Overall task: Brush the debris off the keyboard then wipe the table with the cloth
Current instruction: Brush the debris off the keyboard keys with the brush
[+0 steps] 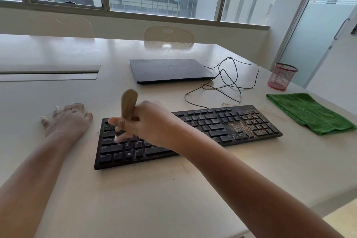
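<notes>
The task looks to be in its first part, and not far into it. The right hand (148, 121) is closed around a small brush with a light wooden handle (129, 105), and the bristles, which are blurred, are down on the keys at the left end of the long black computer keyboard (193, 131). The keys at this left end look mostly clean, as far as the blur allows to see. The right end is a different matter: the number pad and the keys just beside it carry a thick layer of fine brown debris (245, 123), so most of the brushing is, in my judgement, not yet done. Some crumbs also lie on the pale beige table (154, 199), behind the keyboard and near its right end.

The left hand (67, 118) lies flat on the table just beside the left end of the keyboard, with the fingers spread and holding nothing.

The folded green cloth (309, 113) lies on the table to the right of the keyboard, near it but not touching, and no hand is on it. The wiping step is therefore not begun. What is left: to brush the right part of the keyboard, then to take the cloth and wipe the table, where the crumbs will need it.
</notes>
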